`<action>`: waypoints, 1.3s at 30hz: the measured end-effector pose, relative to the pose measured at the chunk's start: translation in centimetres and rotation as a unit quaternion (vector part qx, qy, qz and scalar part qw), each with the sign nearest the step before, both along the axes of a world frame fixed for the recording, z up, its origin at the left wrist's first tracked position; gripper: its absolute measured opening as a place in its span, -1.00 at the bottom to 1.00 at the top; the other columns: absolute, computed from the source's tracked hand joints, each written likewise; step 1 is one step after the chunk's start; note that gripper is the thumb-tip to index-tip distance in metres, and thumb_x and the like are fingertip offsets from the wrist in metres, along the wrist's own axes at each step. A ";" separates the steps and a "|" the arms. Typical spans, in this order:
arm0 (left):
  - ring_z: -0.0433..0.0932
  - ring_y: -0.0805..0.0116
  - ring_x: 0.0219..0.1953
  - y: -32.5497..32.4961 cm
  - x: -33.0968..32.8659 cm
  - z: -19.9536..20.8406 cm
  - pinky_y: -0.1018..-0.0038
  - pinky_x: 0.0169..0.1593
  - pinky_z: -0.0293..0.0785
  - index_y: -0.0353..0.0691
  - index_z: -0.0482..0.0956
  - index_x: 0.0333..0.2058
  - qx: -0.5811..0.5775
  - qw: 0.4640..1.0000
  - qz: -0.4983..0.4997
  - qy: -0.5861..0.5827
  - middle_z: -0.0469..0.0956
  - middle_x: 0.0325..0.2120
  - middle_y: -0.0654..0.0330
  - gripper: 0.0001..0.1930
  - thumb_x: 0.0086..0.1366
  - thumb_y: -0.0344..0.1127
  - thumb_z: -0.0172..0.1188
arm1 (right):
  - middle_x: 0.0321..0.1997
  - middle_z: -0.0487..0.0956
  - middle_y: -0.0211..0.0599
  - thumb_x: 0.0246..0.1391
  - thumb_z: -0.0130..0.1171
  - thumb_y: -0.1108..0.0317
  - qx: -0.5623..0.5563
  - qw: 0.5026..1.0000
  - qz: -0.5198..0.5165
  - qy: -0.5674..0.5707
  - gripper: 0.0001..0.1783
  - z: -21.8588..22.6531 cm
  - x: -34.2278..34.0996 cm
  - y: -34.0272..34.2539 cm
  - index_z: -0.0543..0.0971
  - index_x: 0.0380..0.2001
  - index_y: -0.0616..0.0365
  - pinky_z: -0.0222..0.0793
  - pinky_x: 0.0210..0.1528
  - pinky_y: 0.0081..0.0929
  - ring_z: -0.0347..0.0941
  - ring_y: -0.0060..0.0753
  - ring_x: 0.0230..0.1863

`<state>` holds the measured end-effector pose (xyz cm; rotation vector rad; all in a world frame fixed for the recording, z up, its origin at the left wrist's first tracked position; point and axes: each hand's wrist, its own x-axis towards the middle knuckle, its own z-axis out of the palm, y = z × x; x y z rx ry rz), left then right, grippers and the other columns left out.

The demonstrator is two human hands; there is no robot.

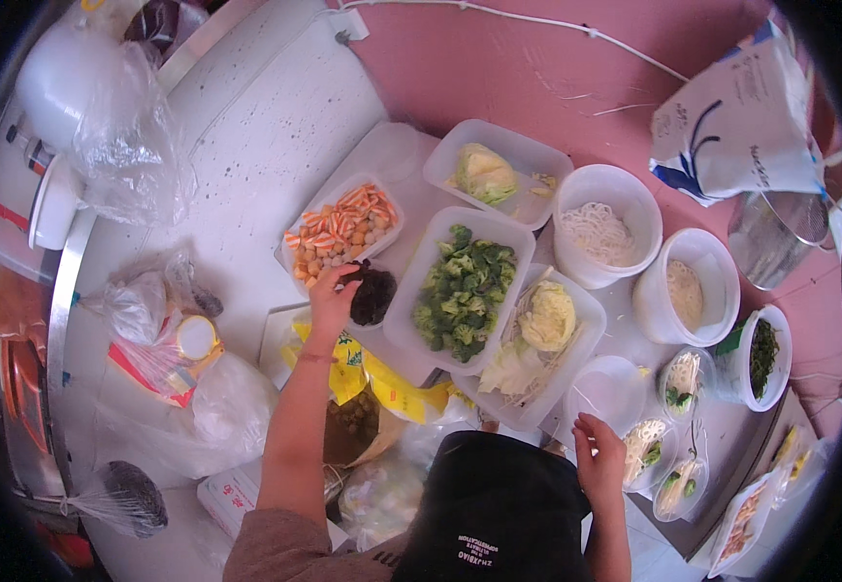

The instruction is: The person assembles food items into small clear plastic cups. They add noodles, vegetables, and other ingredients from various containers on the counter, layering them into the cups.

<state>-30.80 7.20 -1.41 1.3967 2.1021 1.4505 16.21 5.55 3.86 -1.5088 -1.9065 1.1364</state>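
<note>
A pink wall (pixel 499 73) carrying a white cable (pixel 592 33) meets a speckled white surface (pixel 266 107).

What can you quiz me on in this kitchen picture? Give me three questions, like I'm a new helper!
1. Which hand is at the dark, wood-ear-like food, left or right?
2. True or false: the broccoli is in a rectangular container.
3. Fill the gap: the striped, crab-stick-like pieces are white and ____.

Key:
1. The left hand.
2. True.
3. Orange.
</note>
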 end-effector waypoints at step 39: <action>0.48 0.53 -0.52 10.9 52.5 0.2 0.58 -0.49 0.45 -0.28 0.47 -0.21 -0.400 0.780 -0.376 -0.300 0.52 -0.47 0.26 -0.79 0.21 -0.33 0.16 | -0.42 0.47 -0.35 0.09 0.08 0.43 -0.231 0.728 -0.369 0.529 -0.76 -8.6 18.1 6.2 0.38 -0.15 0.17 0.21 -0.63 -0.65 0.33 -0.60 -0.54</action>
